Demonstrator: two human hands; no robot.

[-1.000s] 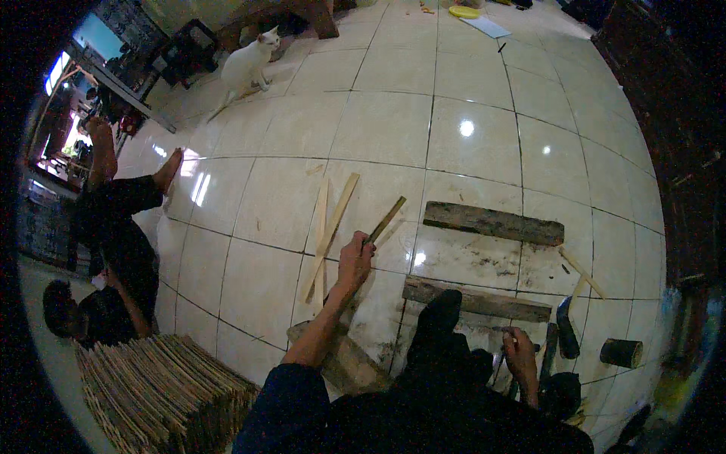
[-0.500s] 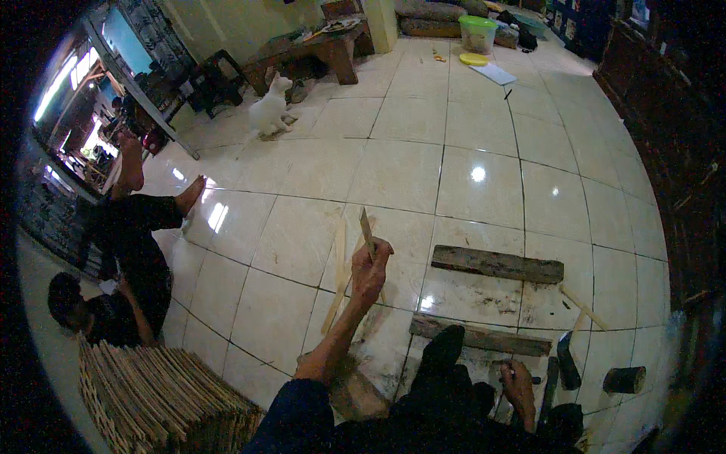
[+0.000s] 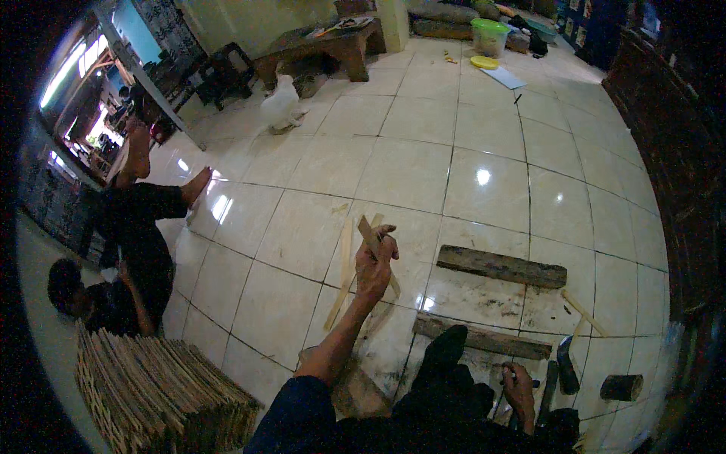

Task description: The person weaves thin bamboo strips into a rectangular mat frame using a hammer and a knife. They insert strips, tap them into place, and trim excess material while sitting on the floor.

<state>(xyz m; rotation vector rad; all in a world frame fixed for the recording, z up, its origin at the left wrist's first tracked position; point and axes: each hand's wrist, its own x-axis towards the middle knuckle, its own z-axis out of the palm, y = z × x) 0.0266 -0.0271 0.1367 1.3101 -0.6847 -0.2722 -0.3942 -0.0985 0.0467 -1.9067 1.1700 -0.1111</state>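
My left hand [image 3: 376, 266] is raised over the tiled floor, fingers closed around a short flat wooden strip [image 3: 367, 231] that sticks up past the knuckles. Below and beside it, pale thin strips [image 3: 342, 291] lie on the tiles. Down by my dark-clothed legs, my right hand [image 3: 519, 387] is closed on a dark-handled tool [image 3: 535, 384]; most of the tool is hidden. Just right of that hand lie a long dark bar [image 3: 548, 390] and a curved dark blade-like tool [image 3: 567, 368].
Two rough timber pieces [image 3: 501, 266] lie ahead of my legs, with a dark cylindrical block [image 3: 622, 387] at right. A large stack of slats [image 3: 162, 390] stands at lower left, near a seated person [image 3: 140, 257]. Farther off are a white cat [image 3: 281, 104] and low table [image 3: 325, 47].
The strip in my left hand has turned, showing more of its flat face, and the fingers have shifted. The view has moved slightly. My right hand stays nearly in place.
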